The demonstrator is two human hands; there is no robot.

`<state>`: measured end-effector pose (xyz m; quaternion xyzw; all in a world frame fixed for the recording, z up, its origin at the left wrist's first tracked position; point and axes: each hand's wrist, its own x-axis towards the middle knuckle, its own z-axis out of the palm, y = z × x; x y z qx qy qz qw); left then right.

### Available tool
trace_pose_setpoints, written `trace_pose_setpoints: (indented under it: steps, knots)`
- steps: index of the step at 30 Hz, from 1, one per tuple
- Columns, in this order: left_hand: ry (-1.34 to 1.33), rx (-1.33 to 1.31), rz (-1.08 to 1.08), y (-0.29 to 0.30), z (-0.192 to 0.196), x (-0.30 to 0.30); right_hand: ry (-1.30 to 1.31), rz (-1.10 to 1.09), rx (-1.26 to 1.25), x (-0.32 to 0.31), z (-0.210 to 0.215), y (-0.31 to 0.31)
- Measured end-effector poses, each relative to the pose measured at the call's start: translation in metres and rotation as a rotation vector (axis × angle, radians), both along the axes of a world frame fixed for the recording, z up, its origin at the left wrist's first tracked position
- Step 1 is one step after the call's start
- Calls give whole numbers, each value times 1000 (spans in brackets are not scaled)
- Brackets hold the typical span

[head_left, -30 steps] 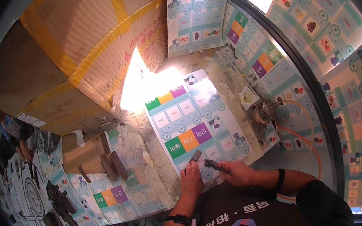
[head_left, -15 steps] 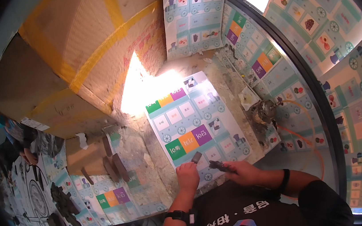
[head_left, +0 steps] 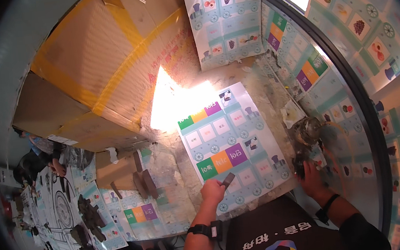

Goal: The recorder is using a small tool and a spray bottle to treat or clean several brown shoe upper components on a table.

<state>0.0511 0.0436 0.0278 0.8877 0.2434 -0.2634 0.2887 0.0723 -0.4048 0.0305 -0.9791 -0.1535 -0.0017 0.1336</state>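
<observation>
My left hand is closed on a small, flat, dark grey rectangular piece, held over the lower part of a printed sheet. Train pictures and green, orange and purple boxes cover that sheet, which lies on the worn worktable. At the table's right edge, my right hand has its fingers bent around a dark lump; its exact kind cannot be made out. Just beyond that hand stands a round, stained metal pot or fitting.
A large taped cardboard box fills the back left. Brown strips lie on the table's left side, with dark clay-like lumps farther left. An orange hose hangs at right, beside a dark frame. Other people are at far left.
My right hand has moved right, away from the left hand, taking the dark lump to the table's right edge. The left hand still holds the grey piece. The whole view has shifted slightly.
</observation>
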Motion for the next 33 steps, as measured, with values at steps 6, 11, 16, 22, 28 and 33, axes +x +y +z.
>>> trace_pose_setpoints:
  steps: [6, 11, 16, 22, 28, 33]
  knots:
    - [-15, 145, -70, -8, -11, -9, 92, 87, -53, -7, -5, -5]
    - [-64, 202, -94, -20, -11, -15, 156, 36, -88, -15, -9, -7]
    - [-39, 176, -51, -26, 4, -8, 134, 22, -69, -12, -15, -3]
    - [-165, 30, 169, -18, -30, -28, 218, -76, -106, -10, -29, 5]
    - [-126, -204, 379, -15, 6, -54, 351, -94, -61, -11, -42, -14]
    - [-329, -48, 624, 57, 23, -142, 220, -56, 24, -15, -94, -43]
